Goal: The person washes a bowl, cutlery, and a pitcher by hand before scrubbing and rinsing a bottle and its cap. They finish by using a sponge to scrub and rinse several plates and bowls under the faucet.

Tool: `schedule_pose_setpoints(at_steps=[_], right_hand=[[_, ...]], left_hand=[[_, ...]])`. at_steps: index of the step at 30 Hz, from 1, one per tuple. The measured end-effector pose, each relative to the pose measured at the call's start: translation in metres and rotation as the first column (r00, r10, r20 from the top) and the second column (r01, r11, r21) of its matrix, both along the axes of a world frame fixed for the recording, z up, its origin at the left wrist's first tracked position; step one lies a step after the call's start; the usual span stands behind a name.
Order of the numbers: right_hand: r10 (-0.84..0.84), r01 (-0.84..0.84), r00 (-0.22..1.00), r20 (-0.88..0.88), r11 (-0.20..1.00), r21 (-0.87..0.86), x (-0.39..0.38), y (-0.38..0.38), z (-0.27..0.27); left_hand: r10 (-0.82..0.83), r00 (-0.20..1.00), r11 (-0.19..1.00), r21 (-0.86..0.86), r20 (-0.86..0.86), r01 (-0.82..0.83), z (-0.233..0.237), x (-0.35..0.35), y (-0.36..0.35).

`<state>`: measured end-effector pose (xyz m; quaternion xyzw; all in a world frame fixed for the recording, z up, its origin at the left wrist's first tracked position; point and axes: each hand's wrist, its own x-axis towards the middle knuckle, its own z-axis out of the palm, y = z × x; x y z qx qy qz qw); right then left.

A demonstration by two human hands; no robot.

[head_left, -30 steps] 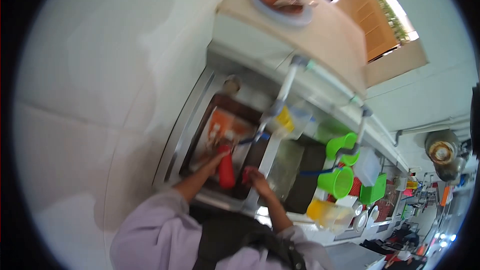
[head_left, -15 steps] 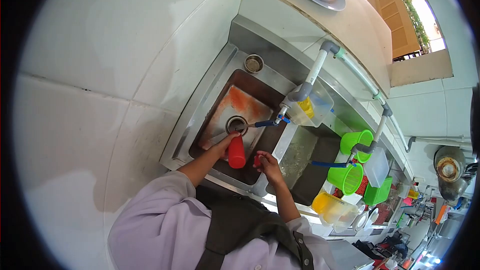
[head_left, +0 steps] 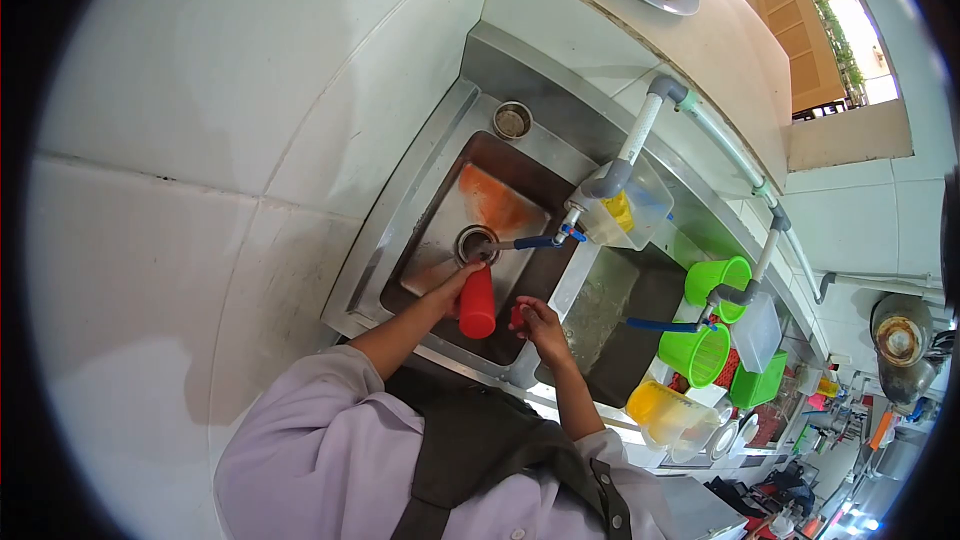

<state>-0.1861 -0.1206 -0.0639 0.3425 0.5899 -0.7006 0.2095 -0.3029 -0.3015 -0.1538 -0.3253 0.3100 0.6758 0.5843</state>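
Note:
A red squeeze bottle point(head_left: 478, 310) is in the grip of my left hand point(head_left: 455, 287), its far end by the drain point(head_left: 476, 244) of the left sink basin point(head_left: 548, 285). A grey spout with a blue sleeve point(head_left: 532, 242) reaches over that basin and ends close to the bottle's far end. My right hand point(head_left: 543, 328) is closed on a small red cap point(head_left: 517, 317) near the divider between the basins. Reddish-orange residue point(head_left: 488, 198) streaks the floor of the left basin.
Water stands in the right basin point(head_left: 597, 315), under a second blue tap point(head_left: 660, 324). A clear container with yellow contents point(head_left: 636, 210) sits behind the divider. Green baskets point(head_left: 695, 352) and a yellow-tinted tub point(head_left: 660, 412) lie to the right. A metal strainer cup point(head_left: 512, 120) rests on the back ledge.
The view has shifted slightly. Both hands stay in nearly the same places, the left on the bottle and the right on the cap.

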Motion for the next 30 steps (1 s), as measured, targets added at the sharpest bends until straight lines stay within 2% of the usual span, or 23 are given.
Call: schedule_pose_setpoints(at_steps=[6,8,9,11,12,13,14,15,16,17,21,23,24,26,30], right_hand=[[-0.007,0.007,1.000,-0.004,1.000,0.002,0.000,0.000,0.004],[-0.018,0.018,1.000,-0.006,1.000,0.000,0.001,0.000,0.002],[0.002,-0.002,1.000,-0.008,1.000,0.005,0.001,0.001,-0.002],[0.019,-0.019,1.000,-0.008,1.000,0.011,0.003,0.001,-0.001],[-0.053,0.053,0.999,-0.007,0.998,-0.028,0.001,-0.002,0.003],[-0.125,0.125,0.992,-0.003,0.990,-0.066,0.000,-0.002,0.005],[-0.130,0.130,0.991,-0.001,0.989,-0.066,-0.001,-0.001,0.004],[-0.264,0.252,0.965,-0.012,0.934,-0.255,-0.002,0.002,0.003],[-0.392,0.354,0.920,0.002,0.828,-0.435,-0.003,0.003,0.002],[-0.396,0.359,0.918,0.006,0.826,-0.436,-0.005,0.003,-0.001],[-0.473,0.417,0.880,-0.027,0.800,-0.432,-0.015,0.001,-0.009],[-0.489,0.438,0.872,-0.014,0.793,-0.423,-0.019,0.000,-0.016],[-0.492,0.447,0.871,-0.006,0.796,-0.408,-0.022,0.000,-0.018],[-0.496,0.459,0.868,0.008,0.797,-0.392,-0.030,0.000,-0.024],[-0.467,0.446,0.884,0.037,0.815,-0.370,-0.054,0.000,-0.037]], left_hand=[[-0.052,0.997,0.998,0.043,-0.050,0.054,0.010,-0.004,-0.001],[-0.083,0.984,0.997,-0.014,-0.160,0.082,0.018,-0.012,0.000],[-0.089,0.983,0.996,-0.014,-0.161,0.088,0.027,-0.018,0.000],[-0.228,0.913,0.969,-0.171,-0.338,0.179,0.042,-0.030,-0.001],[-0.230,0.912,0.969,-0.170,-0.339,0.181,0.034,-0.035,0.000],[-0.296,0.711,0.955,-0.226,-0.638,0.194,0.021,-0.038,0.000],[-0.336,0.415,0.941,-0.282,-0.846,0.186,0.008,-0.039,0.001],[-0.338,0.417,0.940,-0.282,-0.843,0.193,0.008,-0.037,0.002],[-0.444,0.225,0.896,-0.423,-0.867,0.138,0.008,-0.036,0.002],[-0.544,0.030,0.838,-0.543,-0.838,0.053,0.007,-0.035,0.003],[-0.434,0.039,0.901,-0.431,-0.900,0.054,0.003,-0.043,0.019],[-0.399,-0.094,0.916,-0.401,-0.912,-0.003,-0.005,-0.044,0.027],[-0.399,-0.094,0.916,-0.401,-0.912,-0.002,-0.005,-0.046,0.028],[-0.418,-0.018,0.907,-0.419,-0.908,0.044,-0.004,-0.047,0.030],[-0.395,-0.018,0.918,-0.395,-0.918,0.031,-0.018,-0.045,0.028]])
